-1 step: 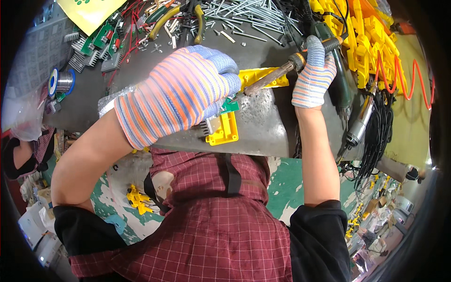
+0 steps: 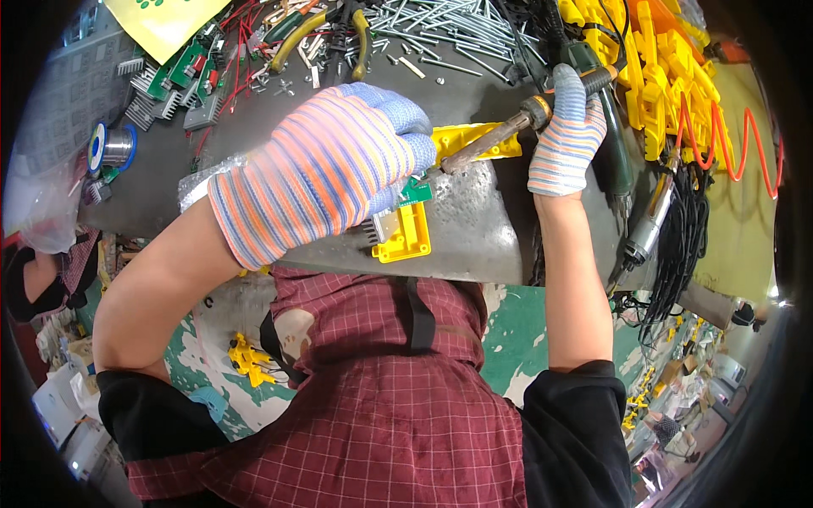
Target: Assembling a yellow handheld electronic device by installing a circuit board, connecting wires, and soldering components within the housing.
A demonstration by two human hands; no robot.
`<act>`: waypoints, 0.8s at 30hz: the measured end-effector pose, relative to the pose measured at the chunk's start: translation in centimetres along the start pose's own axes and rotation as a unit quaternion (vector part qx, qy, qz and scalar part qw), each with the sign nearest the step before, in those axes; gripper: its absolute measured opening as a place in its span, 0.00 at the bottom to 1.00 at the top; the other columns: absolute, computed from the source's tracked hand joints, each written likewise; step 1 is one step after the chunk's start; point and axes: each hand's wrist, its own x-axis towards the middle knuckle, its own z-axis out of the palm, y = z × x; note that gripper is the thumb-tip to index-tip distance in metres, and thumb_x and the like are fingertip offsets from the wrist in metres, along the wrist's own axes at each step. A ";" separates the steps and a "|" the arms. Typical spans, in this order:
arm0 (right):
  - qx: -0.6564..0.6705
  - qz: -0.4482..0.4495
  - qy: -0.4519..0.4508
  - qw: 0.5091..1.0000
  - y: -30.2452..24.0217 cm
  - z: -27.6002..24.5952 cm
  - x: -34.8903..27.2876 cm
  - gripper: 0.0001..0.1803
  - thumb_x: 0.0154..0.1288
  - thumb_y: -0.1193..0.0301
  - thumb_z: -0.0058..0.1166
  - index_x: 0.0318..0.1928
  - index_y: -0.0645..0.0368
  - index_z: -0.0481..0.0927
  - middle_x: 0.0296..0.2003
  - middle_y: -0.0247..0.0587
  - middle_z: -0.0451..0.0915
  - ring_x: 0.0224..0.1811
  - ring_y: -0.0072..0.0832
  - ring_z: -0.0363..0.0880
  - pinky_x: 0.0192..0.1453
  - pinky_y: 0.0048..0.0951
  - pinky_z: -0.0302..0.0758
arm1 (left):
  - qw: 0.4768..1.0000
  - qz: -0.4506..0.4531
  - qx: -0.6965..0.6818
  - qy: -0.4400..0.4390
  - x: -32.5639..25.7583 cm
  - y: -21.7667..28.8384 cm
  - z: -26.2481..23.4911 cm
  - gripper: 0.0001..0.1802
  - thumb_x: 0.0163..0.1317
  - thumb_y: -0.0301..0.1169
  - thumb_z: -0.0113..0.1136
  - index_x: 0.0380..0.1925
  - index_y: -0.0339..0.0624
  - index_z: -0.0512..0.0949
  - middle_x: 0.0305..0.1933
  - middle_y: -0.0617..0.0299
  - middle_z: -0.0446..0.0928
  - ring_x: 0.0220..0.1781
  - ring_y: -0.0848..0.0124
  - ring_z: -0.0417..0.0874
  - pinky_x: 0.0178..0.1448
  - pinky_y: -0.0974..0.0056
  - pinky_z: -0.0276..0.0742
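My right hand [image 2: 566,144], in a striped knit glove, is closed around the handle of a soldering iron [image 2: 495,144]. The iron's barrel slants down to the left, and its tip is at the upper edge of a small green circuit board [image 2: 415,192]. My left hand [image 2: 326,165], gloved alike, is closed over the board's left side; its fingertips and whatever they pinch are hidden. A finned metal heat sink [image 2: 377,229] shows below that hand. Board and heat sink lie at a yellow plastic housing [image 2: 411,245]. Behind the iron's barrel lies another yellow plastic shell [image 2: 461,138].
Long screws [image 2: 457,34] and yellow-handled pliers [image 2: 360,46] lie at the back. Circuit boards with heat sinks [image 2: 174,85] and a solder spool [image 2: 112,147] are on the left. A dark power screwdriver [image 2: 614,161], yellow parts [image 2: 656,76] and black cables [image 2: 677,245] crowd the right.
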 end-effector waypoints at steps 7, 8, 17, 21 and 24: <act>0.102 0.069 0.031 0.992 -1.5 -1.1 0.2 0.10 0.64 0.63 0.62 0.35 0.53 0.77 0.25 0.28 0.72 0.24 0.19 0.72 0.27 0.21 0.71 | 0.999 -0.010 0.032 0.017 -0.6 0.2 0.1 0.15 0.52 0.32 0.67 0.41 0.40 0.82 0.50 0.52 0.80 0.55 0.51 0.80 0.59 0.51 0.76; 0.151 0.060 0.030 0.986 -1.8 -1.4 0.2 0.09 0.63 0.64 0.63 0.34 0.53 0.76 0.25 0.28 0.72 0.24 0.19 0.72 0.28 0.21 0.71 | 0.999 -0.016 0.036 0.014 -0.8 0.3 0.1 0.16 0.52 0.32 0.67 0.41 0.40 0.82 0.51 0.52 0.80 0.55 0.51 0.80 0.60 0.51 0.75; 0.185 0.078 0.108 0.974 -4.2 -3.7 1.2 0.12 0.62 0.62 0.63 0.33 0.51 0.73 0.22 0.28 0.70 0.20 0.21 0.69 0.24 0.24 0.68 | 0.999 -0.033 0.022 0.019 -0.5 0.0 0.4 0.16 0.52 0.33 0.67 0.41 0.39 0.82 0.51 0.53 0.80 0.56 0.51 0.80 0.61 0.50 0.75; 0.181 0.056 0.110 0.976 -4.7 -3.4 1.4 0.13 0.62 0.62 0.63 0.33 0.52 0.73 0.22 0.29 0.70 0.21 0.23 0.69 0.26 0.25 0.70 | 0.999 -0.035 0.004 0.022 -0.7 0.0 0.5 0.16 0.52 0.33 0.66 0.40 0.39 0.82 0.50 0.53 0.80 0.55 0.51 0.80 0.60 0.51 0.76; 0.172 0.040 0.125 0.976 -5.5 -2.9 1.3 0.14 0.61 0.60 0.64 0.33 0.52 0.73 0.23 0.30 0.70 0.22 0.25 0.71 0.29 0.26 0.72 | 0.998 -0.016 0.036 0.055 -0.8 0.0 1.1 0.14 0.53 0.32 0.65 0.40 0.39 0.81 0.49 0.52 0.80 0.54 0.51 0.80 0.59 0.51 0.77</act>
